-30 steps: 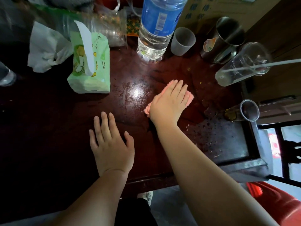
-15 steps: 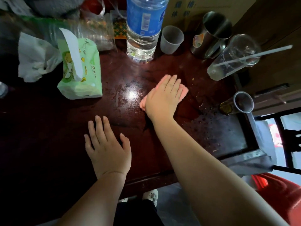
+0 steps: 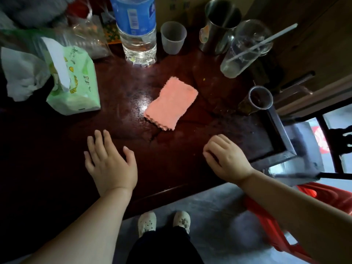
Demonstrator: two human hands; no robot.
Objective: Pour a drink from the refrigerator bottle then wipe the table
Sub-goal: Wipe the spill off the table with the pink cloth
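Pink folded cloth [image 3: 170, 103] is lying in the middle of the dark wooden table [image 3: 118, 92], apart from both hands. The left hand [image 3: 111, 164] is resting flat by the near edge, fingers straight, holding nothing. The right hand [image 3: 226, 161] is sitting to its right, fingers loosely curled, empty. The water bottle [image 3: 136, 29] is standing at the far side.

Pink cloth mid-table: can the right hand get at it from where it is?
Probably yes. The pink cloth lies untouched on the table, and the right hand, holding nothing, is near the front edge with only bare tabletop between them. The small glass sits off to the right, out of the path.
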